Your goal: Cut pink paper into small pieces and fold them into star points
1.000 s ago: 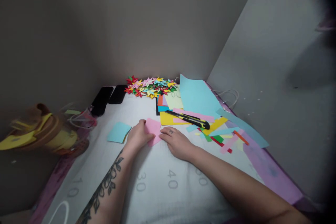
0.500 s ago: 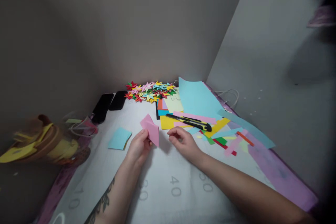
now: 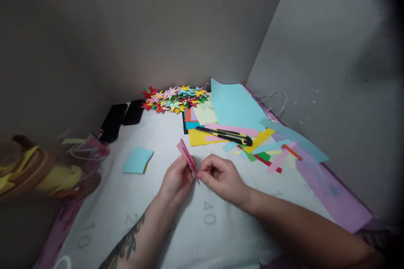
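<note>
Pinched between the thumb and fingers of my left hand (image 3: 180, 176) is a folded piece of pink paper (image 3: 186, 153), turned nearly edge-on with its layers slightly apart. My right hand (image 3: 217, 174) is closed, its thumb and forefinger pinching at the lower right edge of this paper. To the left on the white sheet lies a small stack of light blue paper squares (image 3: 138, 160), with a yellowish edge showing beneath. Past my right hand rests a black and yellow utility knife (image 3: 225, 135) on paper strips.
Folded paper stars (image 3: 173, 99) in many colours are heaped at the back. Two dark phones (image 3: 134, 112) lie back left. A large light blue sheet (image 3: 238, 103) leans back right, near coloured scraps (image 3: 268, 157). A brown and yellow object (image 3: 41, 168), blurred, stands at the left edge.
The pink paper has turned from showing its flat face to nearly edge-on. My right hand has moved in from apart to its lower edge. The view has shifted slightly.
</note>
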A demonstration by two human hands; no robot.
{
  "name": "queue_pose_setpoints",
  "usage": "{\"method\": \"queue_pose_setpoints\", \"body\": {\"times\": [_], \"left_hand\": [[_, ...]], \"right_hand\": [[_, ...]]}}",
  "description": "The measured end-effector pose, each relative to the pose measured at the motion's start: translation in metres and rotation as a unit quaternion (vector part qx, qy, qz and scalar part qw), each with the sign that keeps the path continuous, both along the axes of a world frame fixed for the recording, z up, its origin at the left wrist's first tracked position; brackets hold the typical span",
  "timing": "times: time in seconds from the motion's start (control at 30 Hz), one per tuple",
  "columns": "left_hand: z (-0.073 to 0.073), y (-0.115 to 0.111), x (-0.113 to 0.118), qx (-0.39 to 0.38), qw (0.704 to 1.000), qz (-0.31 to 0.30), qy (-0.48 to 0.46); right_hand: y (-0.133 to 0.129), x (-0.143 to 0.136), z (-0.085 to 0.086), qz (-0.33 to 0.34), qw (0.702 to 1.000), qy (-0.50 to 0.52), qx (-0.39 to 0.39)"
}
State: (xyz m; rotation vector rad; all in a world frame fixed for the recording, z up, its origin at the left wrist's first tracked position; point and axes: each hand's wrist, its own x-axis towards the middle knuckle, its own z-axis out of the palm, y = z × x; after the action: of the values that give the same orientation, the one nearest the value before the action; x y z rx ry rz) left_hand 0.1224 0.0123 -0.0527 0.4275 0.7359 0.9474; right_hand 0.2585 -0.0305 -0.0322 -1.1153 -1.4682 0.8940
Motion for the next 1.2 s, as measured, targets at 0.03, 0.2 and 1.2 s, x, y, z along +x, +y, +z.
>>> {"method": "queue_pose_setpoints", "body": {"times": [0.03, 0.2, 1.2], "left_hand": [[-0.0002, -0.0007, -0.0002, 0.002, 1.0, -0.006, -0.005], [-0.0014, -0.0026, 0.0002, 0.004, 1.0, -0.018, -0.012], [-0.0059, 0.0029, -0.0015, -0.041, 0.999, 0.006, -0.03]], "right_hand": [[-0.0002, -0.0001, 0.0002, -0.001, 1.0, -0.001, 0.004], [-0.0038, 0.0003, 0.0043, -0.004, 0.997, -0.041, 0.071], [-0.0052, 0.0087, -0.0012, 0.011, 0.959, -0.125, 0.253]]}}
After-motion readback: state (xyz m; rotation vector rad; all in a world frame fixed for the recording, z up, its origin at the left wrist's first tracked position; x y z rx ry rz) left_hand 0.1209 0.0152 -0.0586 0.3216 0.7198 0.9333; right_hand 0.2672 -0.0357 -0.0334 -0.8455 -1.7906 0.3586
